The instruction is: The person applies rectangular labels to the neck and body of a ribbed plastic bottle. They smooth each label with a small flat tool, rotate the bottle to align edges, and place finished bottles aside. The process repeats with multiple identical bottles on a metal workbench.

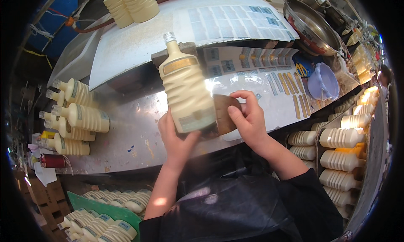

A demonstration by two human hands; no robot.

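Note:
A cream ribbed bottle point(185, 88) with a clear threaded neck lies tilted in front of me, its upper part against a grey block point(159, 59). It bears a gold label point(179, 64) below the shoulder and a pale blue-grey label point(195, 120) near its base. My left hand point(174, 136) is closed around the base's lower left edge. Pinched between thumb and fingers of my right hand point(248, 118) is a flat brown piece point(225, 114), beside the lower right of the bottle. Whether that piece touches the bottle, I cannot tell.
Label sheets point(235, 23) and loose gold strips point(294, 84) lie on the bench's right. A lilac bucket point(323, 82), yellow-handled scissors point(301, 69) and a pan point(313, 25) stand beyond. Several bottles point(86, 120) stand left; more fill a rack point(341, 158) and green crate point(105, 208).

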